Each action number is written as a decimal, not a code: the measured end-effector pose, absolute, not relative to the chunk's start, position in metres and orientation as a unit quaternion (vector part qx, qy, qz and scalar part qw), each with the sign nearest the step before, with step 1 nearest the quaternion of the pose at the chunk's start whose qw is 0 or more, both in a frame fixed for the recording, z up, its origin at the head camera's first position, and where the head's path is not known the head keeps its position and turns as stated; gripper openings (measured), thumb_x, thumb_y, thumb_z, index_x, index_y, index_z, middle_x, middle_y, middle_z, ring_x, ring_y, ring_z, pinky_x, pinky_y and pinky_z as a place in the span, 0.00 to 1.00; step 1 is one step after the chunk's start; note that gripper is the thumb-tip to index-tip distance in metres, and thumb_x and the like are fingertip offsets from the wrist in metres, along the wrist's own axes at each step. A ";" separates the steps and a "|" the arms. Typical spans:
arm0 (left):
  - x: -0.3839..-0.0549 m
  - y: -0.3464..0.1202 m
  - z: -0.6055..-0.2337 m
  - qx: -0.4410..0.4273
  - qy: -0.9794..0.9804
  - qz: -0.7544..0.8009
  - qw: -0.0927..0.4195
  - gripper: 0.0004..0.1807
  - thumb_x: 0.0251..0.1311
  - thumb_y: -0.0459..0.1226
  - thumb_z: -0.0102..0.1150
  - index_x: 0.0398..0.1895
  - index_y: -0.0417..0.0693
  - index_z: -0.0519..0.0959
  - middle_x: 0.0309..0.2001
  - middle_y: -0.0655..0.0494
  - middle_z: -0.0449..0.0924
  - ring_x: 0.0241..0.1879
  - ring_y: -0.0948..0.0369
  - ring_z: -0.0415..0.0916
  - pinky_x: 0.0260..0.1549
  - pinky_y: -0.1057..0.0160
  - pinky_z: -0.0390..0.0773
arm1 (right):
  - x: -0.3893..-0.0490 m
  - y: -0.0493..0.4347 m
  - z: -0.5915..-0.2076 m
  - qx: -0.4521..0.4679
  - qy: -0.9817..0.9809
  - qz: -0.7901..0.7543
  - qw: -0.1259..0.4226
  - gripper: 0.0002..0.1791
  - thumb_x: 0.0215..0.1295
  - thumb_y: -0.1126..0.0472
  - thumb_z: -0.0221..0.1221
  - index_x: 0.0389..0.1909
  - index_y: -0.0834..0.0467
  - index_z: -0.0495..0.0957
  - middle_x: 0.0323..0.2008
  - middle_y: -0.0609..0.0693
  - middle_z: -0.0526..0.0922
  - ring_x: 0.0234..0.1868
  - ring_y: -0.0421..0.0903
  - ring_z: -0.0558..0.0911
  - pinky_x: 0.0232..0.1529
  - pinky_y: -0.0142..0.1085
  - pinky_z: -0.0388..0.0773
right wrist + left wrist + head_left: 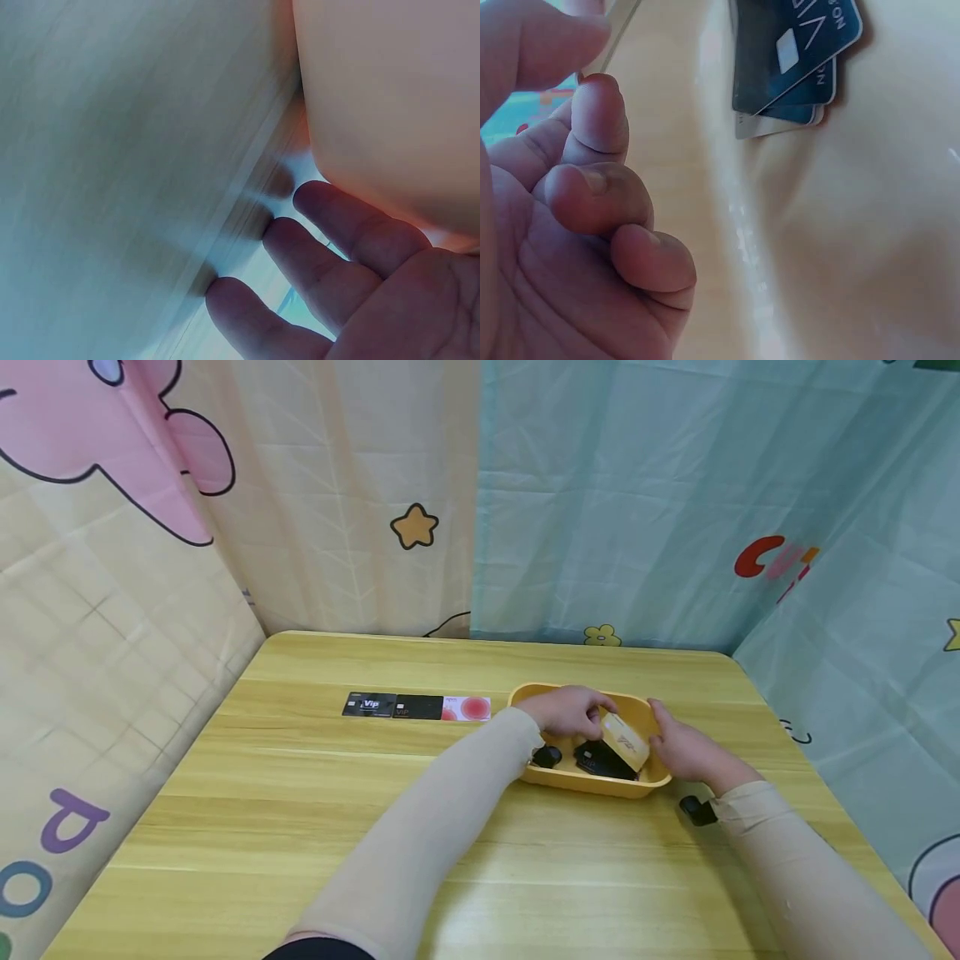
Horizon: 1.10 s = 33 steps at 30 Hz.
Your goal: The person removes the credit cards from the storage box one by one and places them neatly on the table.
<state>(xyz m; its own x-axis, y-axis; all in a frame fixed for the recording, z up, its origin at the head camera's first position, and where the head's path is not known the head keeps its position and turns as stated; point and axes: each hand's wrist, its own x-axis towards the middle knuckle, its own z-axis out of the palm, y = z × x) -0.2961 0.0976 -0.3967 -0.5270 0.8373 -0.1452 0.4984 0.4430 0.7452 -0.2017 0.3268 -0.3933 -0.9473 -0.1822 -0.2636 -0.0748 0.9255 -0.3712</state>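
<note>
My left hand is over the yellow plastic tray and pinches a cream-gold card between thumb and forefinger. In the left wrist view its other fingers are curled towards the palm. Under the pinched card, a loose fanned pile of black VIP cards lies in the tray, with a paler card edge showing below. My right hand grips the tray's right end, thumb at the rim, and in the right wrist view its fingers reach along the outside wall near the tabletop.
Left of the tray, three cards lie in a row on the wooden table: a black Vip card, another black card and a pink-and-white card. Printed curtains hang behind the table.
</note>
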 end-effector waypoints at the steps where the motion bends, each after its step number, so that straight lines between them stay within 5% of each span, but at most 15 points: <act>1: -0.296 0.096 -0.395 0.413 0.810 0.329 0.254 0.31 0.65 0.32 0.61 0.73 0.47 0.73 0.29 0.61 0.74 0.23 0.66 0.68 0.25 0.70 0.69 | -0.202 0.327 -0.393 -0.066 0.969 -0.184 0.150 0.38 0.81 0.65 0.41 0.80 0.75 0.34 0.66 0.86 0.66 0.39 0.55 0.83 0.38 0.44 0.77; 10: -0.297 0.075 -0.385 0.418 0.812 0.345 0.218 0.28 0.68 0.39 0.65 0.71 0.48 0.74 0.34 0.61 0.77 0.28 0.66 0.71 0.29 0.70 0.71 | -0.203 0.328 -0.394 -0.074 0.972 -0.166 0.147 0.38 0.82 0.64 0.42 0.80 0.74 0.35 0.56 0.82 0.77 0.34 0.52 0.82 0.38 0.45 0.77; 17: -0.297 0.057 -0.366 0.417 0.808 0.369 0.194 0.29 0.71 0.40 0.64 0.74 0.48 0.72 0.38 0.60 0.79 0.33 0.64 0.72 0.37 0.67 0.73 | -0.203 0.329 -0.394 -0.080 0.971 -0.173 0.148 0.38 0.81 0.65 0.43 0.80 0.75 0.35 0.30 0.63 0.81 0.26 0.50 0.78 0.33 0.43 0.74; 25: -0.299 0.023 -0.344 0.405 0.817 0.377 0.162 0.28 0.71 0.42 0.64 0.72 0.49 0.72 0.39 0.58 0.77 0.34 0.63 0.71 0.48 0.66 0.73 | -0.204 0.329 -0.395 -0.088 0.974 -0.161 0.130 0.36 0.81 0.65 0.44 0.78 0.76 0.38 0.52 0.82 0.78 0.37 0.55 0.82 0.43 0.49 0.78; 33: -0.300 -0.035 -0.344 0.358 0.830 0.408 0.126 0.27 0.70 0.41 0.65 0.70 0.47 0.74 0.40 0.56 0.78 0.31 0.60 0.69 0.44 0.62 0.73 | -0.203 0.329 -0.393 -0.089 0.975 -0.156 0.130 0.36 0.80 0.66 0.43 0.78 0.77 0.38 0.50 0.82 0.79 0.35 0.55 0.82 0.40 0.49 0.78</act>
